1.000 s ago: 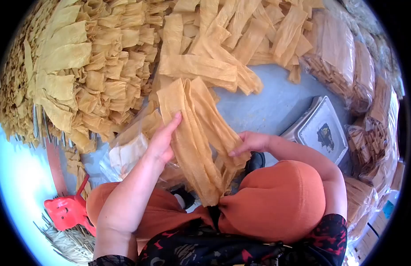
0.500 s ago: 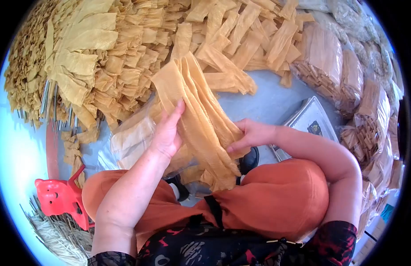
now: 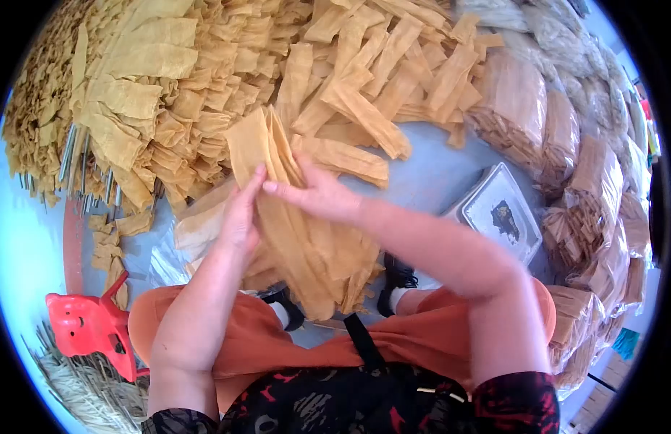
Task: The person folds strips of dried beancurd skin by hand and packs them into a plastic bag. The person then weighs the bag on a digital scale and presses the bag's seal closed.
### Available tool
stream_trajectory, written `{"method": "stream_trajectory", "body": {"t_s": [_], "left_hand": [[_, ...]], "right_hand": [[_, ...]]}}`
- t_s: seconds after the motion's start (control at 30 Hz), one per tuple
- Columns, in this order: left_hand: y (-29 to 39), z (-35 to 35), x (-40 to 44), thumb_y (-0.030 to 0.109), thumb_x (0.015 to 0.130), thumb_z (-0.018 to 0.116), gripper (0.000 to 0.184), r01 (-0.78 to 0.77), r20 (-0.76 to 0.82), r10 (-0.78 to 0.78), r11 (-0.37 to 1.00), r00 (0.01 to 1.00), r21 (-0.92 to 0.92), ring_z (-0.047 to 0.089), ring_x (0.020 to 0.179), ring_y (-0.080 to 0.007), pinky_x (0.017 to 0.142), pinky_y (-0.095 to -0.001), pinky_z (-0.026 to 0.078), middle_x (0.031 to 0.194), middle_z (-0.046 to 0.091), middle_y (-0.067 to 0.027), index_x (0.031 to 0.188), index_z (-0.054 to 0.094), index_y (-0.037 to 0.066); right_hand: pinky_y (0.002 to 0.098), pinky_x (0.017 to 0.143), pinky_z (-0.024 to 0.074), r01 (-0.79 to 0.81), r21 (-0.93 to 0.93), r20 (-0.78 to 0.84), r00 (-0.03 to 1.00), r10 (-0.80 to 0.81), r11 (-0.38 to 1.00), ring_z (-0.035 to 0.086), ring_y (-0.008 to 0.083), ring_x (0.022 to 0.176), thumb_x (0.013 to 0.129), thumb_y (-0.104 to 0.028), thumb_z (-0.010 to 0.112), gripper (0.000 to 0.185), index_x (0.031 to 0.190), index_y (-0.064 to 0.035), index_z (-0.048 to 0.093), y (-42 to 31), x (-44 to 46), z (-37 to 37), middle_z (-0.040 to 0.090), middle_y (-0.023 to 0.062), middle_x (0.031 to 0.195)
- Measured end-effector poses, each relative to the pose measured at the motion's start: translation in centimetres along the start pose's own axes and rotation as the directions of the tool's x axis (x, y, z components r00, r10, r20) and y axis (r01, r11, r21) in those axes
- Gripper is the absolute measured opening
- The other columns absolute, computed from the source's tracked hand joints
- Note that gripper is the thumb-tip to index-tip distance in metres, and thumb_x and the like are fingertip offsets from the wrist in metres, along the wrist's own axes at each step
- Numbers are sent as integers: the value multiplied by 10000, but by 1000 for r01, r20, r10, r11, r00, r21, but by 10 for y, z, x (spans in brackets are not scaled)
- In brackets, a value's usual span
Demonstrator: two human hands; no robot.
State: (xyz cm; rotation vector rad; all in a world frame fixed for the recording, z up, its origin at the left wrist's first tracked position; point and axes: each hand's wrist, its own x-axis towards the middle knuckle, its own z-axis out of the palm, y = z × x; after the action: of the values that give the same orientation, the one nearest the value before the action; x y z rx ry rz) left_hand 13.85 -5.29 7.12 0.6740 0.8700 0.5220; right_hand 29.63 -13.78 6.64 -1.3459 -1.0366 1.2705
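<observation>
A bundle of long, yellow-tan tofu skin strips [image 3: 303, 242] hangs between my knees, fanned out at its lower end. My left hand [image 3: 241, 215] is closed on its left edge, thumb on top. Across the upper part of the same bundle lies my right hand [image 3: 322, 194], its fingers closed round the right edge and its thumb near my left thumb. Beneath the bundle more strips are partly hidden, beside a clear plastic bag [image 3: 198, 224] holding pale sheets. Just beyond my right hand, a loose strip [image 3: 350, 160] lies on the floor.
A large heap of strips [image 3: 140, 79] rises at the back left, with metal rods [image 3: 78, 155] sticking out below. Plastic-wrapped bundles [image 3: 509, 94] line the right side. A metal scale [image 3: 502, 206] stands right of my knees, and a red plastic stool [image 3: 86, 325] at the left.
My right hand has moved from the bundle's lower right up to its upper part, close to my left hand. The bundle has shifted left and its folds are gathered closer together.
</observation>
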Motion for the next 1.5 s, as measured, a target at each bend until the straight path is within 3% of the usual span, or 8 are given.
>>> {"method": "stream_trajectory", "body": {"t_s": [0.23,0.4,0.57,0.77,1.0,1.07,1.23,1.5], "left_hand": [[-17,-42,10,239,825,766,529,226,-131,-192,911,973,346,606,1070,-200,889,-331,504,1189,622,-94,1261,552,30],[-9,-41,29,251,819,776,557,197,-174,-164,961,971,193,596,1080,-191,910,-325,481,1176,631,-84,1270,537,30],[-12,-32,37,267,819,778,552,188,-191,-138,942,972,277,574,1113,-186,967,-328,436,1196,622,-85,1259,544,31],[-7,-34,47,281,825,771,556,241,-172,-200,935,964,259,562,1129,-185,983,-322,421,1207,614,-84,1262,543,26],[-4,-54,61,296,831,763,531,252,-152,-236,963,960,94,584,1116,-198,951,-347,472,1189,630,-85,1244,561,30],[-1,-55,60,295,836,757,516,239,-123,-235,971,964,23,587,1118,-204,946,-357,485,1187,632,-87,1239,566,34],[13,-50,52,262,871,719,479,87,-153,-96,994,984,-62,578,1135,-231,982,-383,481,1226,605,-107,1253,545,31],[22,-41,22,260,874,713,495,51,-47,-56,992,997,-115,572,1141,-233,985,-377,478,1225,600,-117,1261,529,13]], "right_hand": [[401,1018,421,-200,-333,183,945,272,922,527,363,1220,846,-641,571,1031,1499,-6,88,81,9,29,518,311,1295],[380,1016,421,-296,307,305,931,201,904,526,372,1219,865,-623,558,918,1485,-43,210,100,76,-13,542,237,1311],[452,1074,364,-369,-730,-381,919,106,576,440,359,1299,811,-457,688,891,1507,-144,227,201,102,-77,442,167,1423],[504,958,427,-448,-893,-410,848,337,42,576,352,1146,856,-257,617,728,1492,-302,264,250,73,-102,574,149,1286],[391,857,477,-397,-651,-303,917,258,647,653,221,998,841,-141,571,577,1397,-247,456,183,79,-84,686,127,1021],[335,857,479,-440,-104,-1,897,442,892,631,197,1001,807,-133,617,592,1380,-194,479,153,82,-70,677,95,1068],[302,953,451,-286,436,313,937,154,854,546,129,1135,889,-140,635,568,1416,-134,424,105,62,-16,584,40,1275],[307,1079,343,-193,210,453,888,80,958,428,139,1290,967,-201,538,550,1476,-135,340,59,36,-9,472,53,1411]]}}
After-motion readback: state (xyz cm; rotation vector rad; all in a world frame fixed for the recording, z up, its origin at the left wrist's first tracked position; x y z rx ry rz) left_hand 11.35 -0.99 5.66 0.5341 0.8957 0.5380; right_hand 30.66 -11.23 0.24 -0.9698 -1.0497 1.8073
